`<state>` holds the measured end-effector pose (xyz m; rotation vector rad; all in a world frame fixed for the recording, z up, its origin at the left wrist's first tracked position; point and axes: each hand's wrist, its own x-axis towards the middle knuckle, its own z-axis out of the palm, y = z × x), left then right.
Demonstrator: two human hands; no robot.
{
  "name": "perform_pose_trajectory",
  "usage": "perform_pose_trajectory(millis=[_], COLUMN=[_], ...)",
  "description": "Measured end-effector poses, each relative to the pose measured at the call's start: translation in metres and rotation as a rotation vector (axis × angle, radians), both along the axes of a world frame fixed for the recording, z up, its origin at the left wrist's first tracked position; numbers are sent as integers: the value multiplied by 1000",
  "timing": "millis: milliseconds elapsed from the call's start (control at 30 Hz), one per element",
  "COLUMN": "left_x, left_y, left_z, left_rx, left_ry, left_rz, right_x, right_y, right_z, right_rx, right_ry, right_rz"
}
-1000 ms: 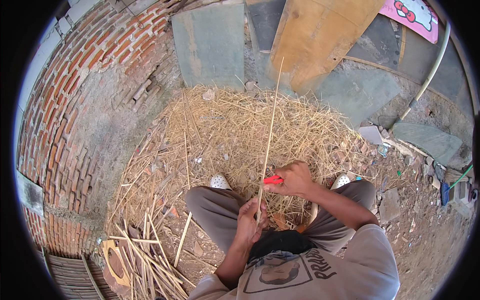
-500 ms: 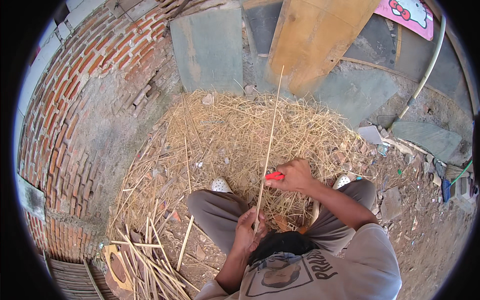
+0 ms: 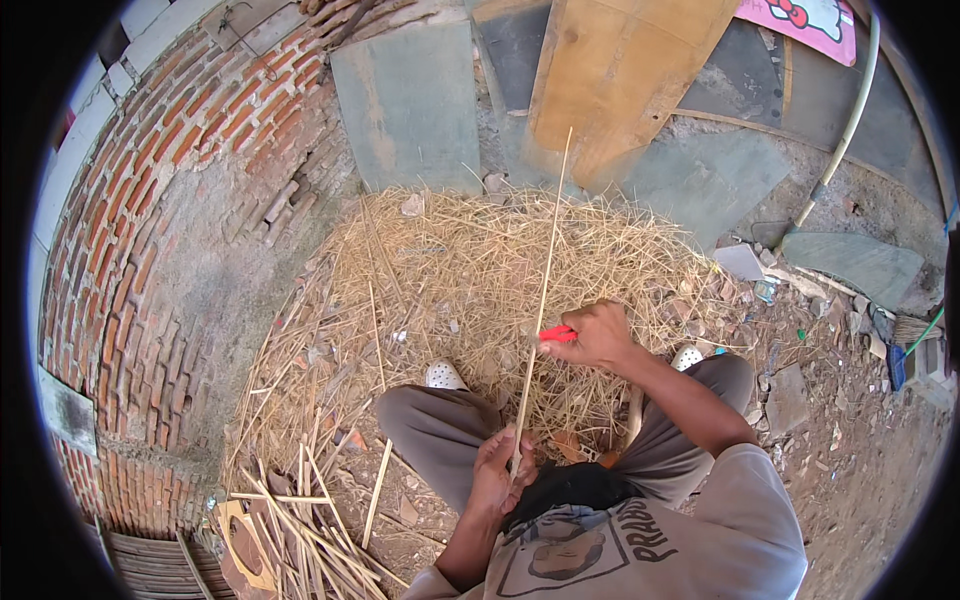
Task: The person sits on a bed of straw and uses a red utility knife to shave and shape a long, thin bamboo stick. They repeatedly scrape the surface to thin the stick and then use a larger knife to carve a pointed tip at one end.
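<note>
A long, thin bamboo strip (image 3: pixel 549 250) slants up and away from my lap. My left hand (image 3: pixel 496 468) is closed around its near end, low between my knees. In my right hand (image 3: pixel 602 337), fingers wrapped, is a small red-handled knife (image 3: pixel 558 334). The knife meets the strip's right side partway along, well above my left hand; its blade is too small and blurred to make out clearly. Beneath the strip spreads a thick heap of pale shavings (image 3: pixel 460 255).
Several split bamboo sticks (image 3: pixel 315 535) lie piled at lower left. A worn brick wall (image 3: pixel 150 280) rises on the left. Grey boards (image 3: pixel 410 110) and a brown wooden panel (image 3: pixel 625 80) lean at the back. Rubble (image 3: pixel 790 400) litters the ground to the right.
My right hand has moved slightly up and to the right along the strip with the knife. My left hand keeps its hold on the near end.
</note>
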<state>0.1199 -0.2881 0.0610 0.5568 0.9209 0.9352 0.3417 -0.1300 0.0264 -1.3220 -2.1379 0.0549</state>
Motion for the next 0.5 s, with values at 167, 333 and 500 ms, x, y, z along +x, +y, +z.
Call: perform_pose_trajectory(millis=[167, 333, 500], left_x=[-7, -12, -22], left_y=[-5, -16, -33], left_z=[5, -3, 9], left_rx=[-48, 21, -73], left_ry=[-4, 32, 33], left_rz=[-59, -38, -92], right_x=[23, 19, 46], right_y=[29, 27, 48], right_z=[-5, -21, -10], right_rx=[-209, -136, -284], right_ry=[15, -17, 95], right_rz=[-199, -155, -344])
